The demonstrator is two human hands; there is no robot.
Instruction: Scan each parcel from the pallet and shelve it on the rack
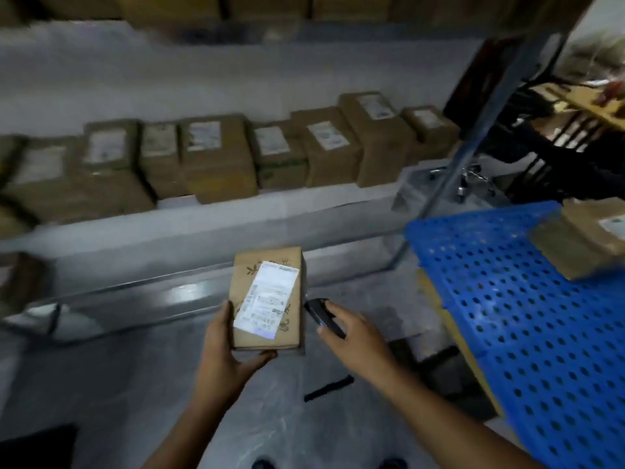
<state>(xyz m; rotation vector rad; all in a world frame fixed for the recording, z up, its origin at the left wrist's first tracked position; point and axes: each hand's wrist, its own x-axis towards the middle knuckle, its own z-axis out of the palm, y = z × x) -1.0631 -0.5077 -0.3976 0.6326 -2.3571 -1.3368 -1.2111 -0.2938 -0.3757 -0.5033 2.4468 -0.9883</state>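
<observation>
My left hand (226,346) grips a small brown cardboard parcel (294,299) from its lower left corner, with the white shipping label (267,297) facing up and lit brightly. My right hand (351,330) holds a black handheld scanner (321,314) just right of the parcel, its head pointing toward the label. Both are held above the grey floor, in front of the rack's lower shelf (203,228). The blue perforated pallet (527,299) lies to the right with one brown parcel (581,242) on its far end.
A row of several labelled brown boxes (216,157) fills the rack shelf ahead; more boxes sit on the shelf above. A grey rack post (473,137) slants at right. A dark strap (328,389) lies on the floor. Black furniture stands beyond the pallet.
</observation>
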